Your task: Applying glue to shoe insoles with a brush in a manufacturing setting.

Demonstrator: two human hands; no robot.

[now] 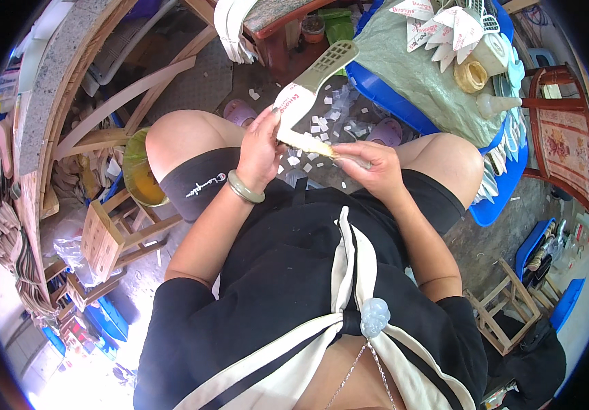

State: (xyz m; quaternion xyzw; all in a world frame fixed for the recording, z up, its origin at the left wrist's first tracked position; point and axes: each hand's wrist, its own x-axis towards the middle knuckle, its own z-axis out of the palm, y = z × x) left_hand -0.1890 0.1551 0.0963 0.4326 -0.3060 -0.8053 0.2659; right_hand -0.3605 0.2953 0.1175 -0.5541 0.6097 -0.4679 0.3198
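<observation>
My left hand (pixel 260 147) is closed round the middle of a shoe insole (pixel 322 66), olive-grey, with a grid of holes at its far end. A white layer with red print (pixel 296 100) covers its nearer part. From beside my left fingers a narrow white flap (pixel 303 141) runs to the right, yellowish at its tip. My right hand (pixel 375 169) is closed in a pinch at that tip, fingers pressed together. Whether a thin tool is also between them I cannot make out. Both hands are above my lap.
Small white scraps (pixel 318 125) litter the floor between my feet. At the right, a sheet-covered surface (pixel 404 75) carries white printed pieces (pixel 455 31) and a yellowish jar (pixel 471 75). A wooden stool (pixel 113 232) and a yellow bucket (pixel 143 167) stand left; a red chair (pixel 561 137) stands right.
</observation>
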